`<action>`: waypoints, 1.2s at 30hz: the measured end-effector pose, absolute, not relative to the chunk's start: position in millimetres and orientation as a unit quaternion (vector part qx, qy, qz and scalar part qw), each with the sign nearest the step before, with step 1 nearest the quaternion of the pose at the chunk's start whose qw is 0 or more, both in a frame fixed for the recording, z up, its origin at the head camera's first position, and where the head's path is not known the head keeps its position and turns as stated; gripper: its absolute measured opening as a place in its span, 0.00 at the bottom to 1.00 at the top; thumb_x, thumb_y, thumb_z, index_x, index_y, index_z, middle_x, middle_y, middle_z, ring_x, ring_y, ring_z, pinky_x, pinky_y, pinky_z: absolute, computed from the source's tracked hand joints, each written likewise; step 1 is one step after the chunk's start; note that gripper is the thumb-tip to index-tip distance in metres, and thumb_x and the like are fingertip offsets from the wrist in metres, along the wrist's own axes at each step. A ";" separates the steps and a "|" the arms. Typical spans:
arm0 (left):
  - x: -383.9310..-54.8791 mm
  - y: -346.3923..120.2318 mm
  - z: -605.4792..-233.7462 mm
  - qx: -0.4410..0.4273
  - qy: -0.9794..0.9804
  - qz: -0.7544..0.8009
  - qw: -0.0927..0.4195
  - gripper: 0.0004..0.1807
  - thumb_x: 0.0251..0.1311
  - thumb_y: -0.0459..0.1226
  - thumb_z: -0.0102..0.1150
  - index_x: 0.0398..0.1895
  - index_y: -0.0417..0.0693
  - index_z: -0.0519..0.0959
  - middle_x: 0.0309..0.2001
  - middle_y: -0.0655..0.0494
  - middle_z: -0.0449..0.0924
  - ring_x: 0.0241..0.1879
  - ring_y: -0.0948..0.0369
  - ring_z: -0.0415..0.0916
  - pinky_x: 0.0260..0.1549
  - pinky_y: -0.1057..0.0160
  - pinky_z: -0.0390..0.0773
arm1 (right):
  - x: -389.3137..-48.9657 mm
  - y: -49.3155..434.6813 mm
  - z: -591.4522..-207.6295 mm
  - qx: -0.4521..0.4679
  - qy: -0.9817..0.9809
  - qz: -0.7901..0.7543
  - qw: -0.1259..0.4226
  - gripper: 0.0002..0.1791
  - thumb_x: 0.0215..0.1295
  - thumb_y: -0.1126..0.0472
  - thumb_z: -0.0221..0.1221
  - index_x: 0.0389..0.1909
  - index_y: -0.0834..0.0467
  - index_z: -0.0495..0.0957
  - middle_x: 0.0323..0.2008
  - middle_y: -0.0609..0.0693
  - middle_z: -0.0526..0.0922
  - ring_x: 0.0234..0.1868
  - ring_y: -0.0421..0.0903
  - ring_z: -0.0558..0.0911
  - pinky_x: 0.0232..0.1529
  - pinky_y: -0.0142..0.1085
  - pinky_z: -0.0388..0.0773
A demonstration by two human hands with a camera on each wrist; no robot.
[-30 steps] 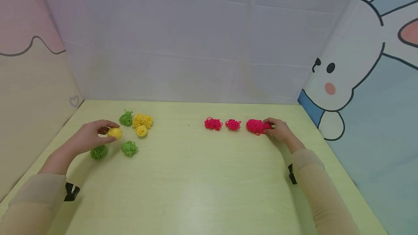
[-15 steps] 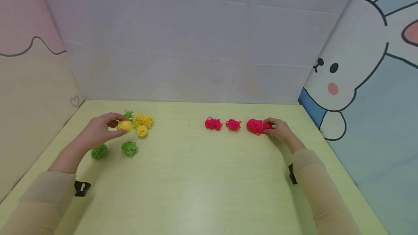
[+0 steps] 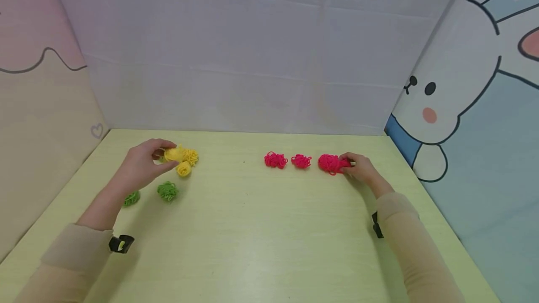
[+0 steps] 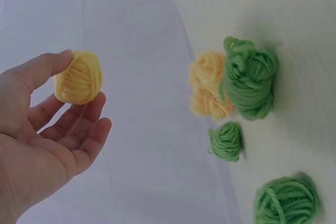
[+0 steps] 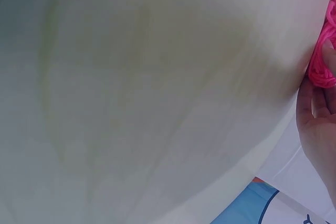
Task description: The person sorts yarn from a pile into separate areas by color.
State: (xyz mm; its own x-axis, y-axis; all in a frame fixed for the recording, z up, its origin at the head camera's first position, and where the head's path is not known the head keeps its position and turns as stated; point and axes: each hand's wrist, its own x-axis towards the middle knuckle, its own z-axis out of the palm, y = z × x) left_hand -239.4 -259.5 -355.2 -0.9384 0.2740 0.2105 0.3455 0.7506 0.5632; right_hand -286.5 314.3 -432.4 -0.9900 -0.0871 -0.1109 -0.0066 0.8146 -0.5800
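Note:
My left hand [image 3: 143, 162] pinches a small yellow yarn ball [image 4: 79, 77] between thumb and fingers. In the head view that ball overlaps a looped bundle of yellow yarn [image 3: 191, 156], with a second yellow yarn ball [image 3: 183, 169] just in front. Green yarn balls [image 4: 249, 80] lie nearby; one is mostly hidden behind the left hand in the head view. On the right, my right hand [image 3: 361, 168] grips pink yarn [image 5: 323, 69] at the right end of a larger pink yarn ball [image 3: 330, 164] on the table.
Two smaller pink yarn bundles [image 3: 275, 160] lie left of the right hand in a row. A green yarn bundle [image 3: 167, 191] sits in front of the yellow ones. Fabric walls [image 3: 252, 60] stand behind and beside the pale table [image 3: 261, 237].
My left hand has carried the yellow yarn ball right and back, from over the green yarn to the yellow bundle. The right hand stays on the pink yarn.

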 end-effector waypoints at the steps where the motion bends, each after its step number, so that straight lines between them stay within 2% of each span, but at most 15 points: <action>1: -237.8 -256.4 -352.8 -0.164 -0.933 -0.315 0.060 0.24 0.59 0.43 0.62 0.55 0.41 0.73 0.52 0.42 0.75 0.47 0.45 0.73 0.46 0.45 0.74 | -286.7 314.3 -432.3 -0.024 0.950 -0.303 0.066 0.18 0.64 0.66 0.58 0.54 0.63 0.72 0.52 0.65 0.73 0.57 0.63 0.69 0.59 0.54 0.70; 9: -227.7 -227.4 -337.9 -0.153 -0.918 -0.356 0.080 0.23 0.58 0.40 0.64 0.55 0.43 0.74 0.52 0.44 0.74 0.47 0.47 0.73 0.47 0.46 0.74 | -287.4 315.9 -431.3 -0.020 0.952 -0.297 0.067 0.19 0.63 0.65 0.58 0.55 0.63 0.71 0.54 0.65 0.72 0.58 0.63 0.68 0.59 0.54 0.70; 22: -232.7 -185.1 -340.0 -0.194 -0.866 -0.433 0.157 0.22 0.54 0.35 0.67 0.53 0.42 0.76 0.50 0.47 0.76 0.47 0.51 0.75 0.48 0.50 0.76 | -286.3 319.1 -433.7 -0.031 0.953 -0.295 0.053 0.18 0.63 0.66 0.58 0.54 0.63 0.72 0.53 0.66 0.73 0.57 0.64 0.70 0.58 0.54 0.71; 26: -234.4 -170.4 -341.4 -0.205 -0.846 -0.455 0.186 0.23 0.52 0.34 0.68 0.52 0.43 0.76 0.49 0.49 0.76 0.45 0.54 0.76 0.45 0.61 0.77 | -287.3 319.4 -433.2 -0.026 0.953 -0.296 0.059 0.19 0.63 0.65 0.58 0.55 0.63 0.71 0.54 0.66 0.72 0.58 0.64 0.69 0.58 0.54 0.70; 30: -234.3 -153.4 -341.6 -0.211 -0.829 -0.481 0.193 0.23 0.50 0.34 0.70 0.52 0.45 0.77 0.49 0.52 0.77 0.46 0.57 0.76 0.43 0.74 0.74 | -287.7 318.6 -433.0 -0.022 0.953 -0.295 0.064 0.19 0.64 0.65 0.58 0.55 0.63 0.71 0.54 0.65 0.72 0.58 0.64 0.68 0.59 0.55 0.69; 33: -234.7 -140.0 -343.0 -0.224 -0.822 -0.489 0.188 0.23 0.51 0.35 0.69 0.52 0.45 0.77 0.49 0.54 0.77 0.46 0.59 0.75 0.44 0.72 0.75 | -287.2 318.2 -432.9 -0.022 0.954 -0.293 0.064 0.19 0.64 0.66 0.58 0.55 0.63 0.71 0.54 0.66 0.72 0.59 0.64 0.68 0.59 0.55 0.69; 36: -234.5 -126.9 -344.4 -0.245 -0.816 -0.488 0.188 0.23 0.51 0.35 0.69 0.52 0.46 0.77 0.49 0.54 0.77 0.46 0.60 0.73 0.46 0.64 0.76 | -286.7 318.3 -432.9 -0.020 0.954 -0.293 0.064 0.19 0.64 0.66 0.57 0.55 0.63 0.71 0.54 0.66 0.72 0.58 0.64 0.68 0.59 0.54 0.70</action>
